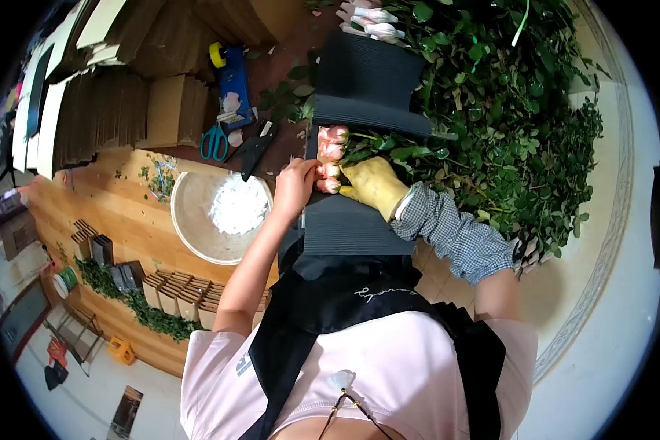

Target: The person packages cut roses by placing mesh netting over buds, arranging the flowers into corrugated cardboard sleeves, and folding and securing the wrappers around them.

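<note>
Pink roses [333,149] lie in a column on the dark work strip, their heads to the left and leafy stems to the right. My bare left hand [295,185] has its fingertips closed against a rose head in the lower part of the column. In a yellow glove with a checked sleeve, my right hand [376,186] is closed at the stems just beside the lower heads. Its palm side and the stems inside it are hidden. Black ribbed padding [359,233] lies nearest my body, and another ribbed black piece [370,114] covers the area beyond the roses.
A large heap of leafy stems [491,125] fills the right side. Left of my hands are a round tub [187,227] of white pieces, teal scissors [214,142], a black-handled cutter [257,149], a blue tape dispenser [235,81] and stacked cardboard [172,110]. Foam-netted blooms [374,22] lie at the far end.
</note>
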The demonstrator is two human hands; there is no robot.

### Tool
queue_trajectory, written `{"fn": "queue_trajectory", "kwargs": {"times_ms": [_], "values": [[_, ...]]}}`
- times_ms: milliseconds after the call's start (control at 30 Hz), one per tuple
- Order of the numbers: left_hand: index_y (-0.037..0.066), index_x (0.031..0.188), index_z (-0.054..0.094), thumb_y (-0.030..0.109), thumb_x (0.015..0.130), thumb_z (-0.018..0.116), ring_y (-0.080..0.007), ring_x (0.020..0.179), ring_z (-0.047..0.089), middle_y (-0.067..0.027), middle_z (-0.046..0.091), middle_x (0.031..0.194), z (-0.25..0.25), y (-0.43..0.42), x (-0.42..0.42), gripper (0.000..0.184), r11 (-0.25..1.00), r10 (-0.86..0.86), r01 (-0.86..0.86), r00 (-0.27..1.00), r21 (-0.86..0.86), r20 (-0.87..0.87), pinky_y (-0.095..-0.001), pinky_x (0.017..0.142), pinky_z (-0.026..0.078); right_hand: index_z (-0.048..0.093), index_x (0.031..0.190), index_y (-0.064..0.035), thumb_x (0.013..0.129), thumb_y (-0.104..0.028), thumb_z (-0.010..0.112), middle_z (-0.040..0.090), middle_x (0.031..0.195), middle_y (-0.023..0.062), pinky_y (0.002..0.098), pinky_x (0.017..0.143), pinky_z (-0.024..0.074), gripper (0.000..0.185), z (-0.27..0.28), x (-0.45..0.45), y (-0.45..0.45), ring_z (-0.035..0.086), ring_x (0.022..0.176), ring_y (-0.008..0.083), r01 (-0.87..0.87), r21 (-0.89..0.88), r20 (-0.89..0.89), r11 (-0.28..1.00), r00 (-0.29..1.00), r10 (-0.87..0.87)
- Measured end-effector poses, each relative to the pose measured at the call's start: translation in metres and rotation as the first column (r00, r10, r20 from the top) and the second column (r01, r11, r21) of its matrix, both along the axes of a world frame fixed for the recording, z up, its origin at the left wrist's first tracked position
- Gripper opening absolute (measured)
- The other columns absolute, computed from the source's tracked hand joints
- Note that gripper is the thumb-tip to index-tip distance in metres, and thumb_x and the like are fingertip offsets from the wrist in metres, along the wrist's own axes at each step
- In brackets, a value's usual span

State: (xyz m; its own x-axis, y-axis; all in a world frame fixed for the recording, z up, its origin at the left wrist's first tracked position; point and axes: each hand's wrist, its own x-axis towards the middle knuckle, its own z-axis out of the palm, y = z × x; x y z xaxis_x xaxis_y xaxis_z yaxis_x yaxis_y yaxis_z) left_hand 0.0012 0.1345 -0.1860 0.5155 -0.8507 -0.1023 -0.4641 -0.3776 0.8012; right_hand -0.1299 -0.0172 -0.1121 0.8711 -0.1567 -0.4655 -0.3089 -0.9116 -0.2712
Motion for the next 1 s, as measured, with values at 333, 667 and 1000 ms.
{"fn": "queue_trajectory", "kwargs": {"times_ms": [333, 667, 1000], "values": [[0.0, 0.109, 0.07, 0.001, 0.088, 0.055, -0.0345, 0.085, 0.069, -0.0199, 0.069, 0.09, 0.014, 0.001, 0.01, 0.026, 0.998, -0.046, 0.048, 0.996, 0.032, -0.08, -0.0394, 0.077, 0.053, 0.073, 0.092, -0.009, 0.088, -0.026, 0.061, 0.073, 0.082, 0.006, 0.0386, 0.067, 0.055, 0.021, -0.031, 0.0, 0.011, 0.071, 0.076, 0.0226, -0.047, -0.105, 0.136, 0.993, 0.989, 0.061], [0.009, 0.093, 0.072, 0.023, 0.07, 0.082, -0.0253, 0.086, 0.055, -0.0052, 0.056, 0.092, 0.045, -0.016, 0.027, 0.029, 0.849, -0.483, 0.524, 0.817, -0.059, 0.314, -0.0373, 0.076, 0.045, 0.067, 0.095, -0.0075, 0.092, -0.029, 0.058, 0.072, 0.088, 0.0125, 0.0408, 0.069, 0.0559, 0.024, 0.002, -0.002, -0.001, 0.071, 0.084, 0.0268, 0.175, 0.0, 0.107, 0.985, 0.979, -0.174], [0.007, 0.092, 0.072, 0.028, 0.071, 0.082, -0.0227, 0.103, 0.054, -0.003, 0.062, 0.119, 0.049, -0.02, 0.024, 0.031, 0.843, -0.473, 0.537, 0.759, -0.019, 0.448, -0.0387, 0.087, 0.041, 0.07, 0.084, -0.0047, 0.092, -0.033, 0.059, 0.072, 0.087, 0.013, 0.0424, 0.069, 0.0568, 0.032, -0.009, -0.004, 0.0, 0.07, 0.079, 0.0315, 0.324, -0.045, 0.093, 0.945, 0.943, -0.319]]}}
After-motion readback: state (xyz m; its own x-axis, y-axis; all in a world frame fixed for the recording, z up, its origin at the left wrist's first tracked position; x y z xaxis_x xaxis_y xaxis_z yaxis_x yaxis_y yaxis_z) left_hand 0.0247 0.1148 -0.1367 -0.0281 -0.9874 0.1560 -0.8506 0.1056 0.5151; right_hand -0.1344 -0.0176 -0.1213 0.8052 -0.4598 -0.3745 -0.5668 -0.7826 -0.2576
